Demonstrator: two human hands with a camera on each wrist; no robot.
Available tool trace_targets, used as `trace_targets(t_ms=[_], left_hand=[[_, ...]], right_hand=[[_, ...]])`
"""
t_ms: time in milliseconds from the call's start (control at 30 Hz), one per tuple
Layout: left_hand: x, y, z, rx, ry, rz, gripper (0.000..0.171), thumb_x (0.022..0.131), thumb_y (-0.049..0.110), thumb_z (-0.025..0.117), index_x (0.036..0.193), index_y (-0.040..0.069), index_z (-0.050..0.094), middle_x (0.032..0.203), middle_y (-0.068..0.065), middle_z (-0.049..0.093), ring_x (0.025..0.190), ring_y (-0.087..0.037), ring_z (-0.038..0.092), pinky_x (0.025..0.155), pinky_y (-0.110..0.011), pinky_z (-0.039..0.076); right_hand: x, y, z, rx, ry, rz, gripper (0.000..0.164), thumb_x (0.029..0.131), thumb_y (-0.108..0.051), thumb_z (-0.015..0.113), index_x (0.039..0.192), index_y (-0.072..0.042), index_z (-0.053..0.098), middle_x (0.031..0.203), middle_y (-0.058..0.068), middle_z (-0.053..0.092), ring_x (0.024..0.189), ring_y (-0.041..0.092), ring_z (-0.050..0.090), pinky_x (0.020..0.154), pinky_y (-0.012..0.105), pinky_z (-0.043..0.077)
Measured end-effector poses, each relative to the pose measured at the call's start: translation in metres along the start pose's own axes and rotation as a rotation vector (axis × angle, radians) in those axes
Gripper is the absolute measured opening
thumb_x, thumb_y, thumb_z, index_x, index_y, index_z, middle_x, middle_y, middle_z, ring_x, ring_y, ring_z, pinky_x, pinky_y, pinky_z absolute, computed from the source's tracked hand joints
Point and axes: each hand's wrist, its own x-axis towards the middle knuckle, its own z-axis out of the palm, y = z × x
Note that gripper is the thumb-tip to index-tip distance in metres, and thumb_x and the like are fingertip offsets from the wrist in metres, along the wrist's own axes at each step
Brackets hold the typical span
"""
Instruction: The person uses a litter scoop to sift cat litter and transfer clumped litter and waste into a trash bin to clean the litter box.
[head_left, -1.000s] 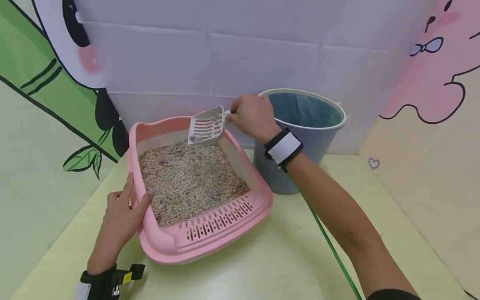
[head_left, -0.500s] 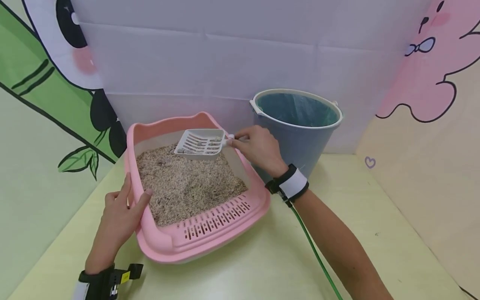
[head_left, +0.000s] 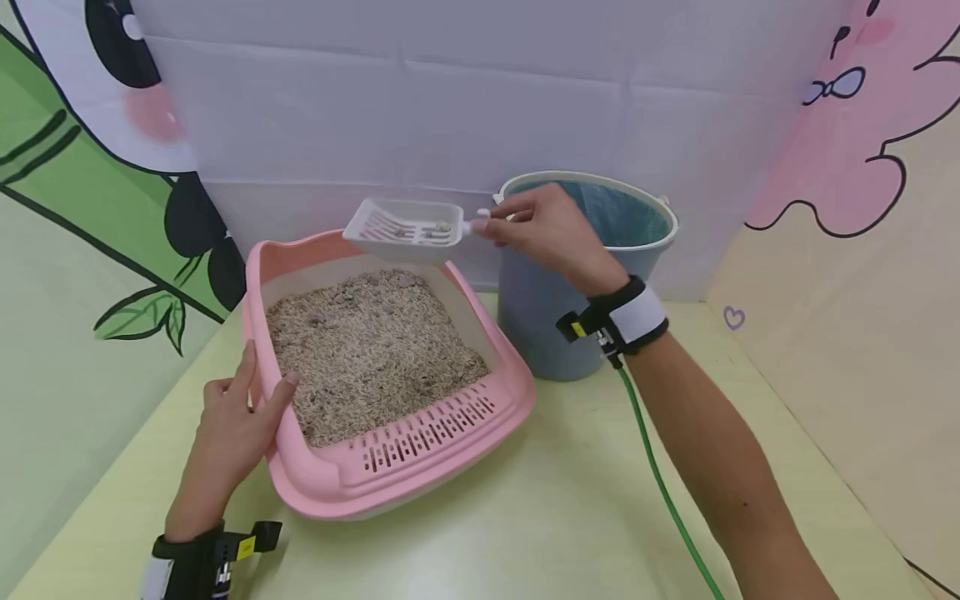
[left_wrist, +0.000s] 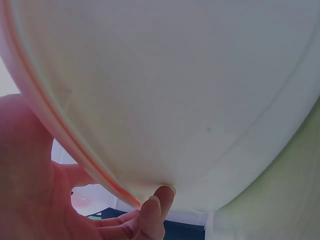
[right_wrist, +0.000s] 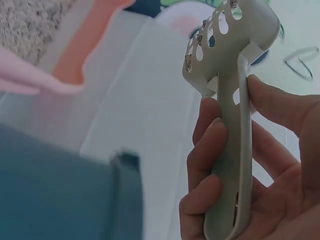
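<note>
My right hand (head_left: 555, 233) holds a pale grey slotted litter scoop (head_left: 390, 227) by its handle. In the right wrist view, fingers (right_wrist: 205, 150) wrap the handle (right_wrist: 230, 155). The scoop hangs nearly level above the back of a pink-rimmed litter box (head_left: 352, 502), with a few small bits lying in its slots. Tan granular litter (head_left: 375, 358) with darker specks fills the box. My left hand (head_left: 232, 433) grips the box's left rim, thumb over the top. In the left wrist view, curled fingertips (left_wrist: 162, 197) meet the box's white outer side (left_wrist: 175, 100).
A blue-grey bin (head_left: 543, 333) with a liner stands right behind the litter box's right side, partly behind my right hand. A pale purple sheet (head_left: 412, 108) hangs at the back. A green cable (head_left: 667, 483) trails from my right wrist across the light table (head_left: 555, 517).
The scoop dipped from the back right corner to over the litter, then rose toward the back and turned nearly level. My left hand keeps its grip on the box.
</note>
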Motion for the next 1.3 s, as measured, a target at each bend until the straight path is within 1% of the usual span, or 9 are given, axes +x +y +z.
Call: trace_targets(t_ms=[233,433,533,633,733,867,1067,1200,1300], left_hand=[[-0.001,0.004,0.0,-0.021,0.009,0.0,0.09,0.105,0.065,0.041,0.167,0.025,-0.011,0.148,-0.046,0.021,0.099,-0.05,0.055,0.064,-0.032,0.044],[-0.003,0.007,0.002,-0.013,0.003,0.003,0.092,0.104,0.067,0.041,0.167,0.025,-0.011,0.148,-0.047,0.021,0.097,-0.049,0.057,0.064,-0.031,0.044],[-0.005,0.007,0.002,-0.015,-0.002,-0.003,0.092,0.104,0.067,0.041,0.167,0.025,-0.012,0.149,-0.048,0.021,0.096,-0.05,0.058,0.063,-0.031,0.045],[-0.005,0.006,0.001,-0.021,-0.005,-0.007,0.092,0.104,0.066,0.042,0.167,0.026,-0.012,0.149,-0.049,0.02,0.096,-0.05,0.058,0.062,-0.031,0.045],[-0.005,0.005,0.002,-0.02,-0.01,-0.009,0.092,0.104,0.066,0.042,0.167,0.026,-0.012,0.149,-0.049,0.019,0.098,-0.053,0.057,0.064,-0.033,0.046],[-0.003,0.004,0.004,-0.014,-0.013,-0.007,0.093,0.104,0.065,0.042,0.166,0.024,-0.013,0.149,-0.047,0.018,0.101,-0.056,0.052,0.066,-0.036,0.048],[-0.001,0.005,0.009,-0.037,-0.028,-0.011,0.092,0.104,0.067,0.042,0.166,0.027,-0.013,0.15,-0.048,0.018,0.099,-0.053,0.056,0.065,-0.032,0.047],[-0.002,0.007,0.009,-0.027,-0.031,-0.007,0.092,0.104,0.067,0.042,0.166,0.027,-0.013,0.15,-0.048,0.018,0.098,-0.051,0.057,0.064,-0.031,0.047],[-0.002,0.009,0.006,-0.002,-0.025,0.022,0.093,0.104,0.066,0.042,0.167,0.024,-0.012,0.147,-0.05,0.021,0.098,-0.054,0.057,0.064,-0.034,0.048]], right_hand=[[-0.009,0.027,-0.085,-0.024,0.148,0.068,0.039,0.096,-0.045,0.076,0.116,-0.012,0.081,0.086,-0.009,0.074,0.089,0.018,0.062,0.072,0.031,0.043],[-0.027,0.074,-0.115,-0.377,0.375,0.174,0.05,0.097,-0.049,0.07,0.124,-0.008,0.078,0.114,0.011,0.08,0.099,0.027,0.069,0.061,0.032,0.045],[-0.034,0.098,-0.109,-0.649,0.502,0.042,0.038,0.1,-0.039,0.069,0.117,-0.006,0.081,0.093,0.022,0.078,0.08,0.037,0.064,0.052,0.037,0.034],[-0.038,0.117,-0.099,-0.911,0.572,-0.193,0.021,0.1,-0.02,0.071,0.107,-0.004,0.082,0.08,0.023,0.075,0.069,0.04,0.06,0.059,0.047,0.042],[-0.04,0.128,-0.094,-1.105,0.6,-0.412,0.013,0.099,-0.006,0.067,0.099,-0.001,0.079,0.089,0.025,0.077,0.083,0.043,0.068,0.079,0.055,0.053],[-0.041,0.13,-0.095,-1.206,0.605,-0.529,0.018,0.102,0.003,0.056,0.095,0.001,0.073,0.094,0.027,0.076,0.091,0.044,0.067,0.086,0.056,0.051],[-0.05,0.119,-0.098,-1.203,0.706,-0.451,0.021,0.105,-0.002,0.055,0.105,0.003,0.075,0.099,0.028,0.076,0.094,0.046,0.068,0.086,0.057,0.051],[-0.068,0.093,-0.089,-0.931,0.864,-0.302,0.022,0.102,-0.016,0.068,0.113,-0.001,0.08,0.103,0.025,0.078,0.096,0.045,0.07,0.077,0.056,0.051],[-0.084,0.069,-0.074,-0.732,0.918,-0.275,0.025,0.095,-0.022,0.079,0.112,-0.004,0.082,0.102,0.021,0.08,0.088,0.042,0.071,0.06,0.045,0.042]])
